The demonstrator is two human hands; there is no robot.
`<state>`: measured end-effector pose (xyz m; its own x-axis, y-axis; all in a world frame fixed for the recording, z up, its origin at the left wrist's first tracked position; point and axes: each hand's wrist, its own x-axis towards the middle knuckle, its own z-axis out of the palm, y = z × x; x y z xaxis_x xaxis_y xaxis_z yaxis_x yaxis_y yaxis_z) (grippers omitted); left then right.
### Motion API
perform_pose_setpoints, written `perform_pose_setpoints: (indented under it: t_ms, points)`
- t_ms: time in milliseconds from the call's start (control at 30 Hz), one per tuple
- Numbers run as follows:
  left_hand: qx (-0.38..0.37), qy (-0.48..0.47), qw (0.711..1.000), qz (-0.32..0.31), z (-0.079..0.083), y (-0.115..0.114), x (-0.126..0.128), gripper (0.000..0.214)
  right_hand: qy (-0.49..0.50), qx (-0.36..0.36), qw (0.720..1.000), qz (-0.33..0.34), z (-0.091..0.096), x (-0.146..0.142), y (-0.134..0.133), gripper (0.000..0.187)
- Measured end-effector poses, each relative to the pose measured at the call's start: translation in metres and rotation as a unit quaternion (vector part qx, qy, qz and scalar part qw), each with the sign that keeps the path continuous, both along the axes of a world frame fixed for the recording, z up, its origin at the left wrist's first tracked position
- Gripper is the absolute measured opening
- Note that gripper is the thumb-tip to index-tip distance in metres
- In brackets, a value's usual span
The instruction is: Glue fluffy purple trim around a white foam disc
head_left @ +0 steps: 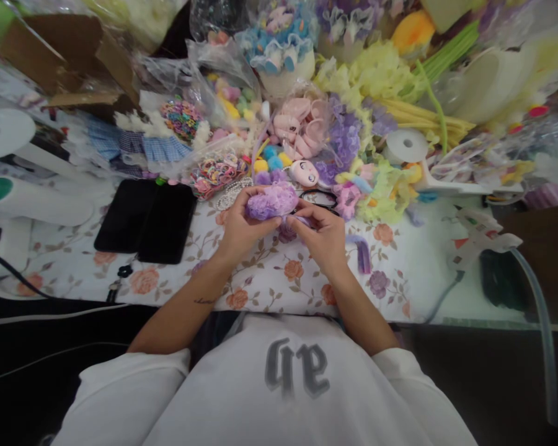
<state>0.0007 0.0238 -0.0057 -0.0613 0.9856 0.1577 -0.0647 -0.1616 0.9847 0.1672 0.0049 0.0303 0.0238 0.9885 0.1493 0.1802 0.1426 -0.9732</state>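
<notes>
My left hand [242, 226] is closed around a bunched, ruffled piece of purple lace [273, 201], its thumb along the lower side. My right hand [322, 234] pinches at the right lower edge of the same bunch, where a thin purple strand [302, 220] shows between the fingers. A bent purple strip [363, 254] lies to the right of that hand; whether it joins the held piece is hidden. Just beyond the hands are a doll face [304, 173], scissors with black handles [320, 198] and small blue and yellow pompoms [272, 160].
Two black phones [144, 220] lie at left beside a white glue gun [41, 201]. Bags of colourful hair ties [218, 173], pink doll parts [302, 124] and yellow ruffles [372, 71] crowd the back. A tape dispenser [469, 179] and a power strip [481, 238] sit at right.
</notes>
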Motion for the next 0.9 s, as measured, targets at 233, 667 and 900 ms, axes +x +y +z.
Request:
perform_pose_setpoints:
  t_ms: [233, 667, 900]
  points:
    - [0.017, 0.026, 0.999, 0.008, 0.000, -0.001, 0.000, 0.055, 0.018, 0.001, 1.000, -0.020, 0.000, -0.005, -0.001, 0.005]
    - [0.108, 0.097, 0.989, 0.012, 0.003, 0.001, -0.001, 0.050, 0.021, -0.007, 0.998, -0.051, 0.001, -0.010, -0.004, 0.006]
    - [0.117, 0.105, 0.987, 0.011, 0.006, 0.000, -0.002, 0.048, 0.031, 0.000, 0.998, -0.057, 0.001, -0.012, -0.005, 0.007]
